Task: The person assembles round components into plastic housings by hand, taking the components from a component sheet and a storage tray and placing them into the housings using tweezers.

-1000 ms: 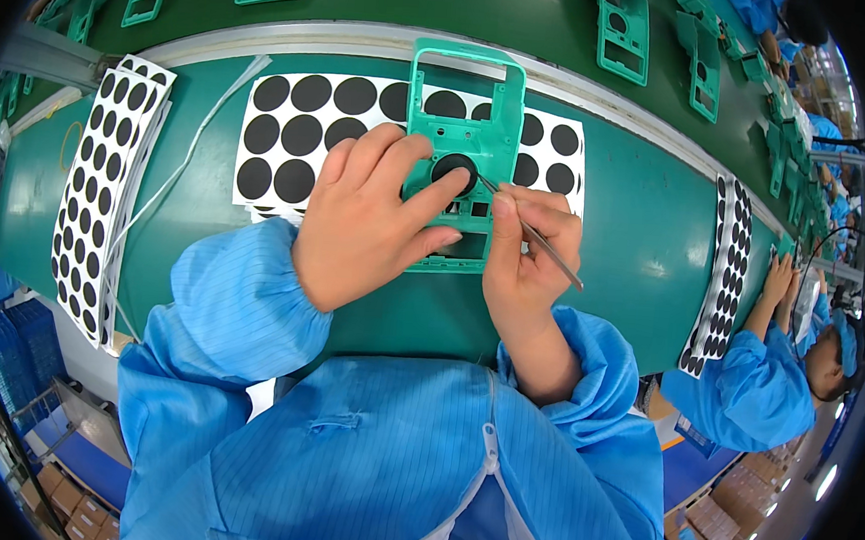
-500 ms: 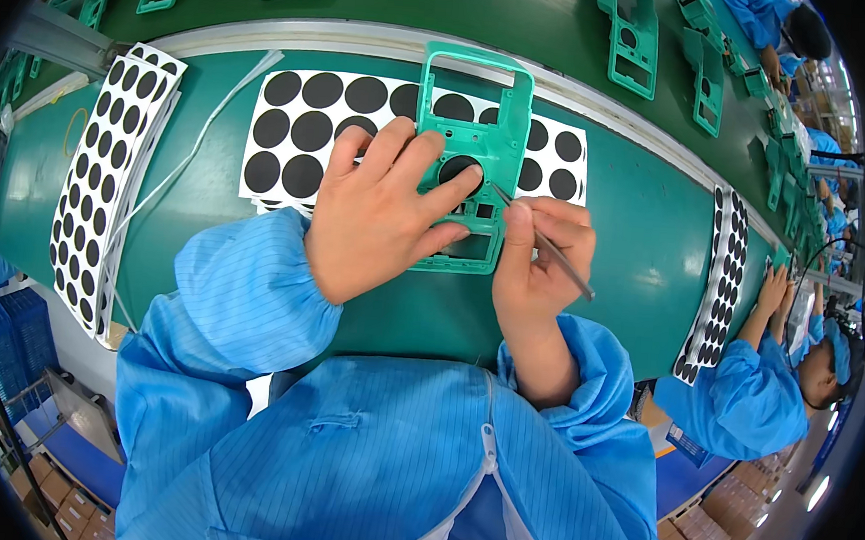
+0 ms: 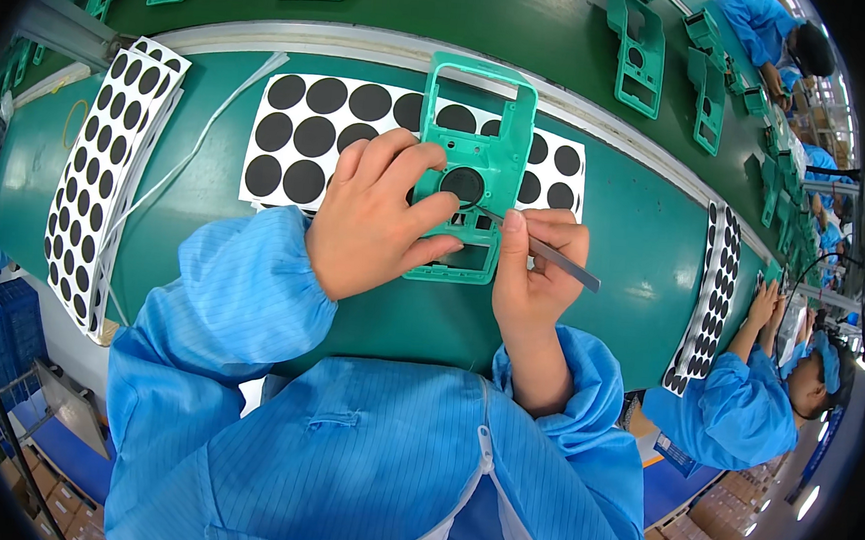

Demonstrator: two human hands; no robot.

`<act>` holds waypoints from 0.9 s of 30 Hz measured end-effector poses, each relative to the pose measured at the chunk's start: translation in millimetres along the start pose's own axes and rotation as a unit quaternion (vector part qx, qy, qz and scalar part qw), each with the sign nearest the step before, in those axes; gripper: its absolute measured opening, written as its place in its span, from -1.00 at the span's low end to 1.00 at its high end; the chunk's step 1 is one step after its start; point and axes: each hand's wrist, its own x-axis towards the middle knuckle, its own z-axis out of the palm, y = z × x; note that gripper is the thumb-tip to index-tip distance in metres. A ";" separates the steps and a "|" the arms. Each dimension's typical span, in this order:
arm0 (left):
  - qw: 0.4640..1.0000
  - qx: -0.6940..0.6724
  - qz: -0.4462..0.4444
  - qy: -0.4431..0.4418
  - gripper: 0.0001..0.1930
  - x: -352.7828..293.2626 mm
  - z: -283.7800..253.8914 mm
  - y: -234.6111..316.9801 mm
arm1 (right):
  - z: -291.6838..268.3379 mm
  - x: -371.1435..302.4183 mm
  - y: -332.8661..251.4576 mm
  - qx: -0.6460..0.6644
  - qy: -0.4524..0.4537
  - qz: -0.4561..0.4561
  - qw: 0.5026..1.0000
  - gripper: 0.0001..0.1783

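A: so where's the green housing (image 3: 503, 165) at?
B: over the dotted sheet (image 3: 288, 156) on the green bench (image 3: 638, 264), black disc (image 3: 462, 185) around its middle
A: and the grip?
B: left hand (image 3: 373, 228) has fingers apart over its left side, right hand (image 3: 535, 277) is pinching tweezers (image 3: 575, 269), tip at the disc's lower edge

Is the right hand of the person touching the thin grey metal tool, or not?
Touching: the head view plainly shows the right hand pinching the thin grey metal tool, whose wide end sticks out beyond the grip.
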 end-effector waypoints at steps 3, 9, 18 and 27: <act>1.000 -0.005 -0.004 -0.003 -0.56 -0.3 0.8 -0.1 | 1.1 -1.3 0.3 0.015 0.007 0.010 1.000 -0.87; 0.998 -0.060 -0.029 0.010 -0.42 0.8 0.2 -1.3 | 2.8 0.5 -2.7 -0.008 -0.026 -0.015 1.000 -0.86; 0.992 -0.089 -0.089 0.027 0.00 1.5 0.4 -2.9 | 7.0 0.1 -0.2 0.066 -0.033 -0.031 0.997 -0.84; 0.992 -0.090 -0.088 0.022 -0.01 2.6 0.9 -4.0 | 8.0 0.6 -2.4 0.066 -0.034 -0.017 0.997 -0.84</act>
